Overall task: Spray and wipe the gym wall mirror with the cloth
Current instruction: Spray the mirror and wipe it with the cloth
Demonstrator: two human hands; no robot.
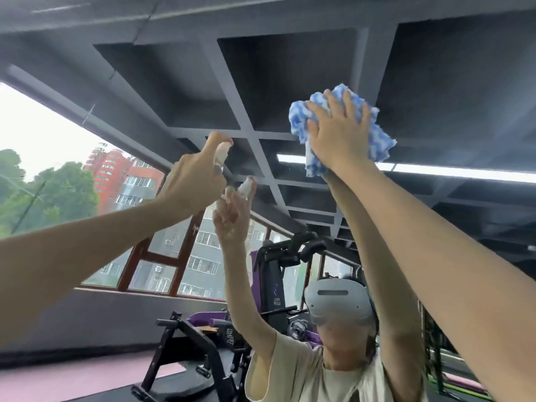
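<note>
Pressing the blue-and-white cloth (377,134) against the mirror (435,82) with the right hand (339,132), raised high overhead. Lays the fingers (352,107) spread and nearly straight over the bunched cloth, not curled round it; leaves cloth edges showing above, right of and below the palm. Grips a small spray bottle (222,153) in the left hand (191,184), lower than the cloth, well to its left and apart from it. Wraps the lower fingers round the bottle body and sets the index finger on the nozzle top. Holds the bottle near the glass, close to its own reflection. Shows, reflected lower down, a person in a grey headset (339,303) and beige shirt (290,372), with gym machines (185,343) and windows (162,256) behind.
</note>
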